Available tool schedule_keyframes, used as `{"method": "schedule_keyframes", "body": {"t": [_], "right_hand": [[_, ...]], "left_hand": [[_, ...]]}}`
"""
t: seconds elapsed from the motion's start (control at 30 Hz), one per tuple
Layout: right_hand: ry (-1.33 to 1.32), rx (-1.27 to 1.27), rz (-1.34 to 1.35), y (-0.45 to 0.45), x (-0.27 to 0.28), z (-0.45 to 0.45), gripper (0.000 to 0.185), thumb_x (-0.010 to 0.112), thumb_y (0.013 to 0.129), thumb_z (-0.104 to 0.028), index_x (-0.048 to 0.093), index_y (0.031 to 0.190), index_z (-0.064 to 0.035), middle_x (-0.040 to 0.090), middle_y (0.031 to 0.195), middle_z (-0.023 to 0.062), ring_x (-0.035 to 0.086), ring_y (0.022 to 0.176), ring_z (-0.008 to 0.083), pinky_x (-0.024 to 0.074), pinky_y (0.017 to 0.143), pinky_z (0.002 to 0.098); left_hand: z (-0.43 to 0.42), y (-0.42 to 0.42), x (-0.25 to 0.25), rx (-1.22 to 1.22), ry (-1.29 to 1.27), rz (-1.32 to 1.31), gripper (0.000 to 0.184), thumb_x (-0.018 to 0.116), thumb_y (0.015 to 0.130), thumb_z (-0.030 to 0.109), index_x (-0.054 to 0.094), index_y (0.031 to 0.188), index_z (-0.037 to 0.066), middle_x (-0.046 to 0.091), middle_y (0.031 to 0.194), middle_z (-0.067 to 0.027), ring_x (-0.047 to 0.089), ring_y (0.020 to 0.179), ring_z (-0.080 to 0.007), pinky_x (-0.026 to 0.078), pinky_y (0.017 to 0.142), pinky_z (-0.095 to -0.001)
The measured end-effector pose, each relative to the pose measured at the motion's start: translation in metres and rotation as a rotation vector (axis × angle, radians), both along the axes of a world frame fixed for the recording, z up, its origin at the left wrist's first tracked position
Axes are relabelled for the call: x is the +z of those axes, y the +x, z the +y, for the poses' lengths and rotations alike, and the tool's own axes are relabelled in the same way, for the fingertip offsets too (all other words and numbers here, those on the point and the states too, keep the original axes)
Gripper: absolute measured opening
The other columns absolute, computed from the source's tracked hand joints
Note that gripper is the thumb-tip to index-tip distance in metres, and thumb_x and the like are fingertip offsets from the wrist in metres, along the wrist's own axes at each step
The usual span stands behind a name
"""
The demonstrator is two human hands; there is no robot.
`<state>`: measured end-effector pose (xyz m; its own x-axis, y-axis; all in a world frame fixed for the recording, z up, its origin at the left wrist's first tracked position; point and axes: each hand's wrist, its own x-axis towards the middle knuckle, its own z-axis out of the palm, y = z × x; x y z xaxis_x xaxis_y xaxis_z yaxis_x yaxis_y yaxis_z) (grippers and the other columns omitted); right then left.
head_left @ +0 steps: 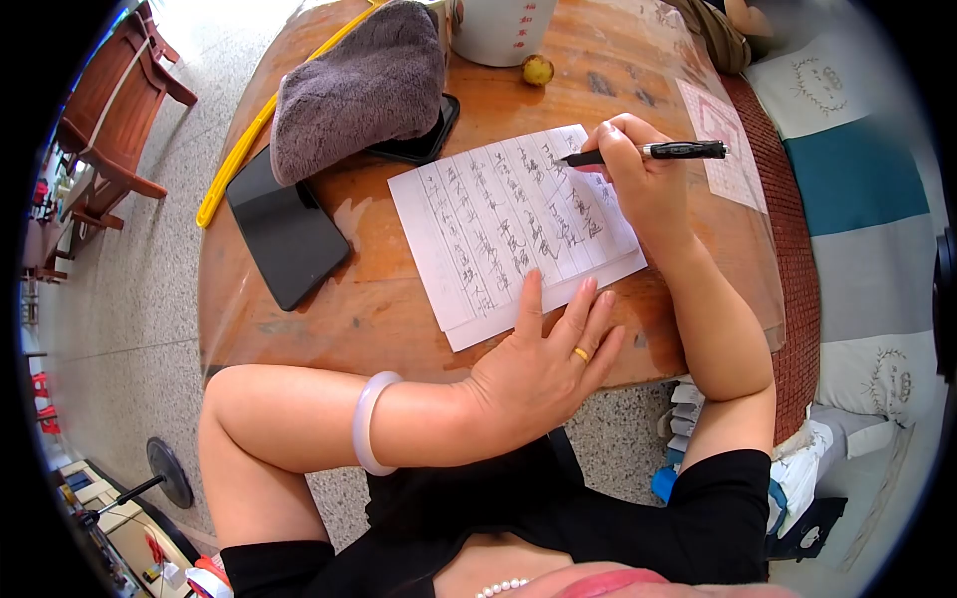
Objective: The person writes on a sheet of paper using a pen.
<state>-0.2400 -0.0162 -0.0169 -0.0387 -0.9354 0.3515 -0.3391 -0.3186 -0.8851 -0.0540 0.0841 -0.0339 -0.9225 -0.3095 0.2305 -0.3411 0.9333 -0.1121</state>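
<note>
A sheet of lined paper [449, 239] with several columns of handwriting lies on the wooden table, another sheet showing beneath its lower edge. Across its near edge rests my left hand [543, 364], fingers spread and flat, a gold ring on one finger and a pale bangle at the wrist. My right hand [643, 184] grips a black pen [688, 149]. The pen's tip is at the upper right part of the paper, by the last written columns. Whether the tip touches the paper I cannot tell.
Left of the paper are a black tablet-like device [284, 239], a grey towel [359, 95] over a phone [434, 135], and a yellow strap [234, 164]. A white container [498, 30] and a small round fruit [537, 70] stand at the back. A sofa [867, 199] is on the right.
</note>
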Motion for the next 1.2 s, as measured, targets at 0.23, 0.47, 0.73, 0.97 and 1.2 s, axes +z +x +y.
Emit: {"method": "schedule_keyframes", "body": {"t": [0.23,0.47,0.73,0.97,1.2], "right_hand": [[-0.044,0.088,0.205,0.005,0.001,0.007,0.018,0.055,0.091,-0.008,0.060,0.077,0.0024,0.056,0.062,0.0041,0.048,0.057,0.0083,0.0411,0.053,0.0264],[-0.080,0.099,0.230,0.007,-0.002,0.007,0.015,0.056,0.090,-0.008,0.059,0.079,0.0018,0.055,0.061,0.0060,0.050,0.057,0.0103,0.0424,0.054,0.0278],[-0.118,0.086,0.258,0.006,-0.005,0.003,0.014,0.056,0.090,-0.006,0.059,0.078,0.0010,0.056,0.062,0.0058,0.050,0.057,0.0097,0.0417,0.053,0.0273],[-0.071,0.032,0.186,0.006,-0.007,0.002,0.015,0.056,0.091,-0.006,0.060,0.078,0.0016,0.056,0.062,0.0034,0.048,0.057,0.0083,0.0412,0.052,0.0264],[-0.100,0.032,0.142,0.006,-0.014,-0.001,0.015,0.058,0.090,-0.007,0.060,0.078,0.0016,0.056,0.061,0.0031,0.048,0.056,0.0084,0.0413,0.052,0.0262]], "left_hand": [[-0.001,0.001,0.001,-0.007,0.013,-0.009,0.048,0.046,0.092,0.028,0.054,0.135,0.008,0.047,0.143,-0.0214,0.044,0.133,-0.0387,0.035,0.096,-0.0706],[0.000,0.001,0.001,-0.004,0.017,-0.014,0.048,0.046,0.092,0.029,0.053,0.135,0.008,0.047,0.143,-0.0217,0.044,0.134,-0.0392,0.034,0.097,-0.0711],[0.000,0.000,0.001,-0.002,0.025,-0.012,0.048,0.045,0.093,0.029,0.054,0.135,0.008,0.047,0.143,-0.0216,0.043,0.134,-0.0391,0.034,0.097,-0.0708],[0.000,0.001,0.002,-0.002,0.014,-0.012,0.048,0.046,0.093,0.030,0.054,0.135,0.008,0.047,0.143,-0.0216,0.044,0.133,-0.0389,0.035,0.097,-0.0704],[-0.001,0.001,0.002,-0.008,0.016,-0.018,0.049,0.046,0.092,0.029,0.053,0.136,0.008,0.047,0.143,-0.0218,0.043,0.134,-0.0394,0.035,0.096,-0.0704]]}}
